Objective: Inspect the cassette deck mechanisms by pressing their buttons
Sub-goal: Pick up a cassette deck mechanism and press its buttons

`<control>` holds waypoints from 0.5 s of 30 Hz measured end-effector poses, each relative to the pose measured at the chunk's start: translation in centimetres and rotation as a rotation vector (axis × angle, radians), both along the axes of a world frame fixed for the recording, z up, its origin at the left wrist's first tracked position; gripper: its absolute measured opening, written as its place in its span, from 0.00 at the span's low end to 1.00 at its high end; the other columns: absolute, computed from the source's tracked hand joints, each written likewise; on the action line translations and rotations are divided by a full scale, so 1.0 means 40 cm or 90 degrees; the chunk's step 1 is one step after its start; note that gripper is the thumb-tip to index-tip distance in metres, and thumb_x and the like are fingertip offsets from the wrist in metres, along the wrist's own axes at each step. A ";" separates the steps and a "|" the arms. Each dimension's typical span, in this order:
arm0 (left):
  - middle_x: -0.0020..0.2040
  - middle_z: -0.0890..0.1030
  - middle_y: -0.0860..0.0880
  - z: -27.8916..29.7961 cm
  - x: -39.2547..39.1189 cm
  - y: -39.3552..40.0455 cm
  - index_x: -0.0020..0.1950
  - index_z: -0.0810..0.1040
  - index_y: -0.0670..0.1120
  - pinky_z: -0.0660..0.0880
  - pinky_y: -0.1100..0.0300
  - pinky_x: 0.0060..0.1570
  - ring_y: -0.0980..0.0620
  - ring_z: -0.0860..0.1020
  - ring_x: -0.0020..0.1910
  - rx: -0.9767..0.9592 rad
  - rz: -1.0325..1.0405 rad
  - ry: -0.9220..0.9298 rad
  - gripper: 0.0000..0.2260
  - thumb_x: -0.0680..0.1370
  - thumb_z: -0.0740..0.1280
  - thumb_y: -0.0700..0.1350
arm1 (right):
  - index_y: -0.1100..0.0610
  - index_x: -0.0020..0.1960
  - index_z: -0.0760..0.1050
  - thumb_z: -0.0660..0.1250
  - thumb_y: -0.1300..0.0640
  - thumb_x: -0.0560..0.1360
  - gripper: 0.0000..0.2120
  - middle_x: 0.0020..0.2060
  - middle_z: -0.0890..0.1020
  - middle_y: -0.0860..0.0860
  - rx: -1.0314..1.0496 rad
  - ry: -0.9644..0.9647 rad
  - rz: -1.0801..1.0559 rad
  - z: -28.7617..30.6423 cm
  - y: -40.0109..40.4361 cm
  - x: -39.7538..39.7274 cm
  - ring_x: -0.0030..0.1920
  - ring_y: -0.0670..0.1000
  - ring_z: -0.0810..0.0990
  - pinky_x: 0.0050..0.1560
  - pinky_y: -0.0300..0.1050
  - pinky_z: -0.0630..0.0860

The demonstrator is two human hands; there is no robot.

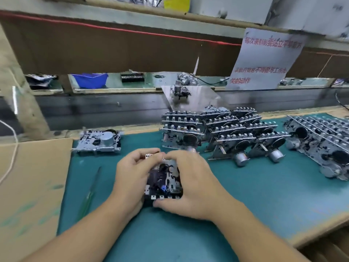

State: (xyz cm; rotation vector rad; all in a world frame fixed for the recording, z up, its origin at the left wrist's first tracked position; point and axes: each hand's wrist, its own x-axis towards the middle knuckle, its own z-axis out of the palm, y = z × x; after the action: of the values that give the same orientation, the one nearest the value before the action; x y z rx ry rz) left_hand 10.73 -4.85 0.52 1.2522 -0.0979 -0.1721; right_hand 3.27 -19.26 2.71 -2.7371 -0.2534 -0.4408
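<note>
Here, held unit: one cassette deck mechanism [164, 181] sits between both hands above the green mat [255, 201], toward the mat's near-left part; its row of pale buttons [162, 197] faces the person.
Left hand: the left hand [130, 178] grips the unit's left side, fingers curled over its far top edge.
Right hand: the right hand [190, 186] grips the right side, fingers curled over the top, thumb [160, 204] lying along the button row; whether it presses one I cannot tell.
Lone unit: a single mechanism [100, 139] lies flat at the mat's far-left corner.
Stacks: leaning stacked mechanisms [217, 133] stand along the mat's far edge, with another row [319, 140] at the far-right corner.
Cardboard: a cardboard sheet [32, 186] covers the bench left of the mat.
Thin tool: a slim greenish tool [90, 191], blurred, lies near the mat's left edge.
Sign: a paper notice [264, 59] with red writing hangs behind the stacks.
Bin: a blue bin [90, 79] sits on the rear ledge.
</note>
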 end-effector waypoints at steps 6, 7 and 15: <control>0.41 0.87 0.48 -0.014 0.001 0.000 0.44 0.87 0.53 0.82 0.42 0.52 0.50 0.84 0.42 0.110 0.040 -0.126 0.02 0.77 0.76 0.47 | 0.42 0.74 0.58 0.68 0.25 0.59 0.49 0.65 0.63 0.34 0.032 0.042 -0.029 -0.005 0.003 -0.007 0.71 0.39 0.55 0.78 0.62 0.44; 0.41 0.87 0.49 -0.016 0.001 0.001 0.45 0.86 0.54 0.82 0.42 0.52 0.51 0.84 0.42 0.125 0.042 -0.142 0.02 0.77 0.76 0.47 | 0.42 0.73 0.58 0.69 0.24 0.59 0.49 0.65 0.64 0.34 0.035 0.041 -0.032 -0.004 0.008 -0.006 0.71 0.39 0.57 0.78 0.62 0.44; 0.42 0.86 0.53 -0.012 -0.019 -0.009 0.45 0.84 0.57 0.79 0.51 0.45 0.55 0.83 0.40 0.157 0.055 -0.172 0.05 0.73 0.71 0.56 | 0.46 0.71 0.66 0.65 0.24 0.61 0.45 0.64 0.73 0.37 -0.001 0.011 -0.076 0.003 0.030 -0.013 0.68 0.43 0.69 0.76 0.71 0.45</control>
State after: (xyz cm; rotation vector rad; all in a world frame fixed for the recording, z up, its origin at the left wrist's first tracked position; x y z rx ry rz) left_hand 9.98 -5.21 0.02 1.5188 -0.2613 0.0626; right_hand 2.73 -18.06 2.81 -2.7659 -0.0869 -0.4473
